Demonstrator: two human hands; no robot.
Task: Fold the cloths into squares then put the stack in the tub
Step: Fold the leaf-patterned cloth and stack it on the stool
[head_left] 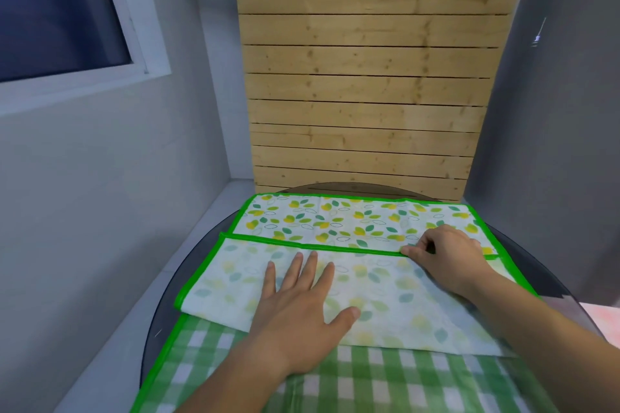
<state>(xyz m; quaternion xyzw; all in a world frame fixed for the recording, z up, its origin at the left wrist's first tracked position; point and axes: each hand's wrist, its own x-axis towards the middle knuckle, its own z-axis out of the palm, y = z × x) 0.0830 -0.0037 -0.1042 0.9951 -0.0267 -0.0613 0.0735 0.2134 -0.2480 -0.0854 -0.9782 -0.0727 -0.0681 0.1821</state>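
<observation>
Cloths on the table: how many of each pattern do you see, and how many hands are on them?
leaf-print cloth: 1
green checked cloth: 1
hands on the leaf-print cloth: 2 (left hand flat, right hand pinching its folded edge)
Total: 4

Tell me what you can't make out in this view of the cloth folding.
- Tub: nowhere in the head view.
- Checked cloth: cut off by the bottom edge, partly under the leaf-print cloth.
- Pink thing: cut off by the right edge; unidentifiable.
- Table: mostly covered by the cloths.
</observation>
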